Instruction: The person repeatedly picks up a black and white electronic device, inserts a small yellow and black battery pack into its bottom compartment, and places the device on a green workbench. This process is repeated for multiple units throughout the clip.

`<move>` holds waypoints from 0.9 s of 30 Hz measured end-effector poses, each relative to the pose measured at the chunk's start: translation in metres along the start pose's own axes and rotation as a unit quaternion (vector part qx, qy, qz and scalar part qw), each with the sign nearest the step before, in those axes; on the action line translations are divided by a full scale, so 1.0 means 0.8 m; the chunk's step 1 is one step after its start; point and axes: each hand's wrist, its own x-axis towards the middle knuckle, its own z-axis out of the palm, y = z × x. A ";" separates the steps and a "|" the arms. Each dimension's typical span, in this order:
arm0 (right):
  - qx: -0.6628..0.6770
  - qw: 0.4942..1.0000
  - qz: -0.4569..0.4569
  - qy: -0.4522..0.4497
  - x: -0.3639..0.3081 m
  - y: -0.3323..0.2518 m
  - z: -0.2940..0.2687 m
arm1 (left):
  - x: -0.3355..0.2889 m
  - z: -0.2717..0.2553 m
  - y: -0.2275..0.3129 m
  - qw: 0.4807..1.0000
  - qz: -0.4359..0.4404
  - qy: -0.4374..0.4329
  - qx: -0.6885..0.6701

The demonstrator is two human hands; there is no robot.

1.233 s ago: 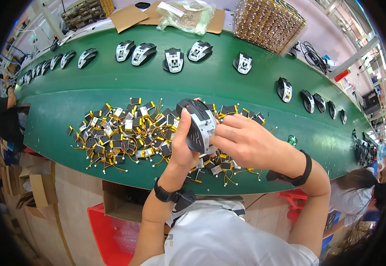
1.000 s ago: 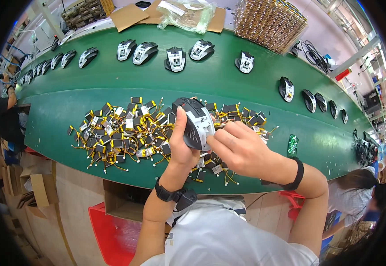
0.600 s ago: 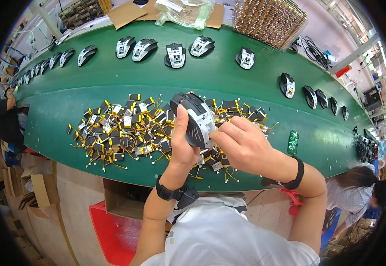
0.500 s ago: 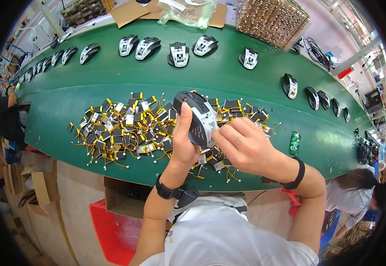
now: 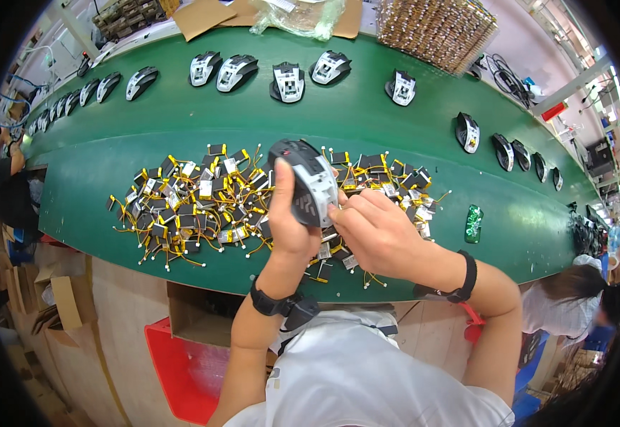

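Raised slightly, black-grey plastic mouse shell (image 5: 306, 181), both hands.

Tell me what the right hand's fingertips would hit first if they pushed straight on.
The right hand points left at the computer mouse held in the left hand; it would meet the mouse's underside first.

The right hand (image 5: 384, 235) has slid lower along the mouse shell (image 5: 308, 181), fingertips now at its underside edge.
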 end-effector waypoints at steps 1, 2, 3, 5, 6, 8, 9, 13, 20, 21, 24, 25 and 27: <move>0.022 0.999 0.014 0.040 0.003 -0.001 -0.005 | 0.000 0.005 0.007 0.999 0.014 -0.016 -0.030; 0.086 0.990 0.080 0.073 0.000 -0.005 -0.009 | -0.002 0.000 0.009 0.996 0.012 -0.081 -0.035; 0.150 0.973 0.141 0.106 -0.004 -0.011 -0.012 | -0.003 0.002 0.008 0.994 0.043 -0.089 -0.039; 0.321 0.886 0.272 0.193 -0.017 -0.016 -0.002 | -0.004 0.013 0.002 0.986 0.104 -0.129 -0.015; 0.425 0.832 0.329 0.136 -0.017 -0.016 -0.003 | -0.009 0.020 0.000 0.987 0.116 -0.112 0.004; 0.606 0.676 0.420 0.012 -0.013 -0.018 -0.011 | -0.006 0.017 0.002 0.972 0.159 -0.150 0.088; 0.615 0.671 0.414 -0.018 -0.008 -0.023 -0.017 | -0.006 0.017 0.001 0.971 0.161 -0.148 0.093; 0.643 0.658 0.390 -0.048 -0.011 -0.025 -0.013 | -0.007 0.017 0.001 0.972 0.149 -0.164 0.078; 0.633 0.667 0.392 -0.031 -0.017 -0.025 -0.009 | -0.010 0.018 -0.002 0.967 0.155 -0.164 0.120; 0.621 0.672 0.402 -0.032 -0.017 -0.025 -0.008 | -0.010 0.019 -0.001 0.966 0.157 -0.161 0.128; 0.617 0.672 0.408 -0.027 -0.013 -0.028 -0.012 | -0.012 0.023 0.000 0.969 0.151 -0.152 0.127; 0.617 0.672 0.408 -0.027 -0.014 -0.027 -0.012 | -0.013 0.023 -0.001 0.970 0.150 -0.152 0.119; 0.615 0.673 0.409 -0.027 -0.015 -0.027 -0.011 | -0.013 0.022 -0.005 0.972 0.148 -0.151 0.102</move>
